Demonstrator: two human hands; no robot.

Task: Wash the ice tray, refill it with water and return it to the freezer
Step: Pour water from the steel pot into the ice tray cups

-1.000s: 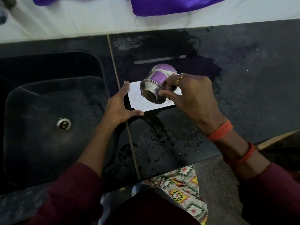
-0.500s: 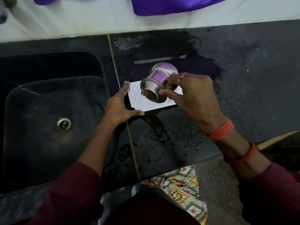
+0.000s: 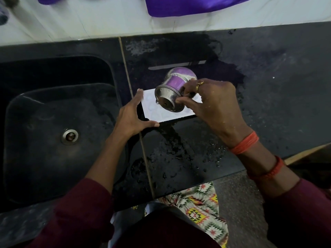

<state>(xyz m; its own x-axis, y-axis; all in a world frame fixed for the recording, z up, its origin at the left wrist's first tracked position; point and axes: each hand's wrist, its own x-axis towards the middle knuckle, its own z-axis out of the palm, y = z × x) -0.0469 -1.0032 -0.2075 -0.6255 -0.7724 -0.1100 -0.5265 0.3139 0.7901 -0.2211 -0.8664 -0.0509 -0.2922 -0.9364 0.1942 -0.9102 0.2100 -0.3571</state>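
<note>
The white ice tray (image 3: 152, 109) lies flat, cavities up, on the black counter (image 3: 272, 90) just right of the sink (image 3: 44, 113), with its long axis running left to right. The left hand (image 3: 130, 117) braces the tray's left end, fingers straight and thumb along the near edge. The right hand (image 3: 215, 102) grips a steel cup (image 3: 172, 88), tipped on its side over the tray.

Counter (image 3: 279, 90) free at three o'clock of the tray (image 3: 152, 112). The left hand (image 3: 132, 115) blocks nine; cup (image 3: 170, 91) overhead, seemingly not touching.
</note>
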